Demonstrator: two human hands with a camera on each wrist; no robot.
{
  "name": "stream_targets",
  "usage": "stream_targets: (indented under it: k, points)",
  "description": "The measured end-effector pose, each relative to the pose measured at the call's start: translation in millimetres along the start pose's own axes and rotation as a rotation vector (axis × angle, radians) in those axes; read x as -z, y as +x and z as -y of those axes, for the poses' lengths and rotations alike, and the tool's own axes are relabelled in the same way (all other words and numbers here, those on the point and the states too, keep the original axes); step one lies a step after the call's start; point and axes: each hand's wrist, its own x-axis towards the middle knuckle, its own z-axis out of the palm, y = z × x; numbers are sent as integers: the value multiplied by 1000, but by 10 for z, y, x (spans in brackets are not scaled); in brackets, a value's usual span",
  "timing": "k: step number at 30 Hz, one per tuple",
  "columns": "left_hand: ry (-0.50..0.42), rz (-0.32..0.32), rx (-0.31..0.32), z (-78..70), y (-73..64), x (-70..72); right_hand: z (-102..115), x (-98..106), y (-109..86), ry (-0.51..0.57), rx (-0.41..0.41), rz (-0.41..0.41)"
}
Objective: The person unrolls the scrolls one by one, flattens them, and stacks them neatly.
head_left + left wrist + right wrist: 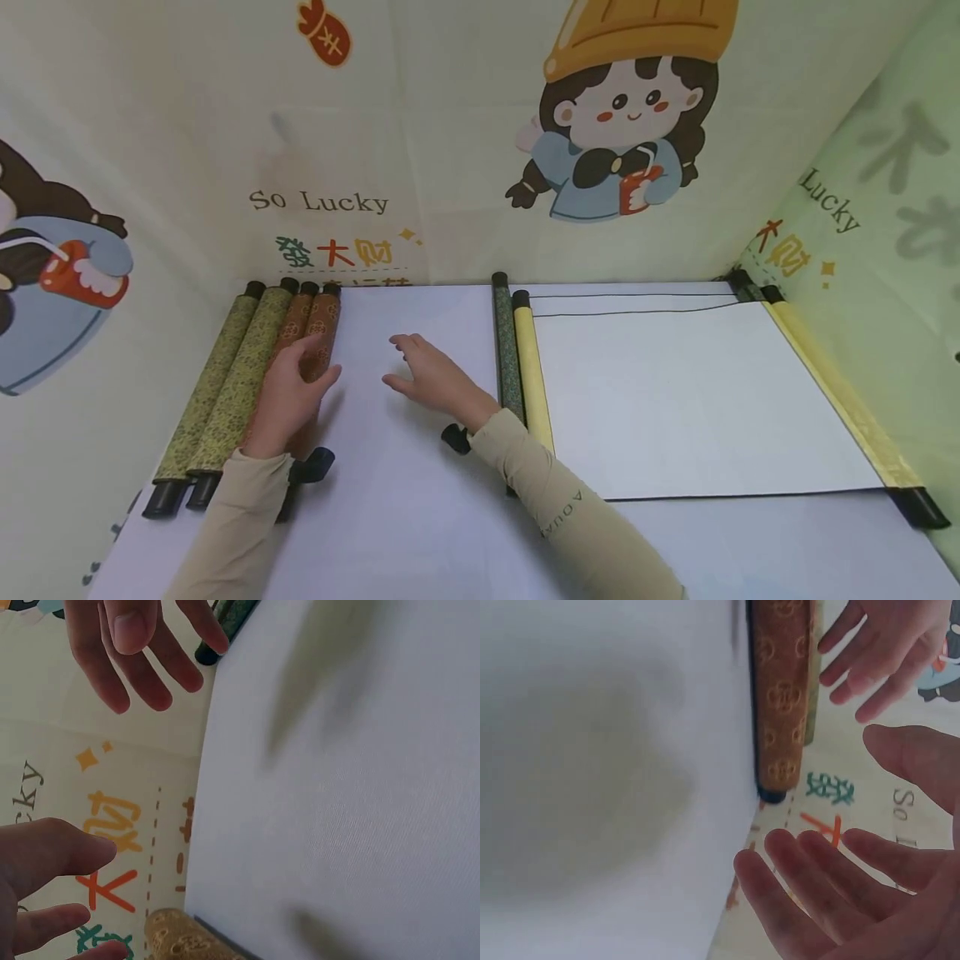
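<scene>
My left hand (pixel 287 398) hovers over two brown patterned scrolls (pixel 325 317), its thumb and fingers apart and holding nothing. Beside them on the left lie two yellow-green patterned scrolls (pixel 243 375) with black end knobs. In the middle, my right hand (pixel 438 382) is held above the white table, fingers spread and loosely bent, nothing in its grasp. To its right are a dark green roller (pixel 506 350) and a yellow roller (pixel 529 358), side by side. From the yellow one a white sheet (pixel 697 400) stretches to another yellow roller (pixel 840 379) at the far right.
The white table (pixel 405 517) meets a cream cloth backdrop (pixel 450 167) printed with cartoon figures and lettering. At the back right corner, a dark green roller end (pixel 745 286) shows behind the yellow one. Black straps sit at both wrists.
</scene>
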Motion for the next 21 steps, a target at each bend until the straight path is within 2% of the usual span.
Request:
stream_targets:
  k: [7,12,15,21]
  points:
    - [3,-21,5,103,42,76,195,-216,145,23,21,32]
    - [47,-17,46,182,69,142,339,-372,265,68,2,55]
    - [44,-17,64,215,88,179,404,-450,334,101,2,47]
    - [42,-16,60,260,121,244,496,-591,418,197,-18,22]
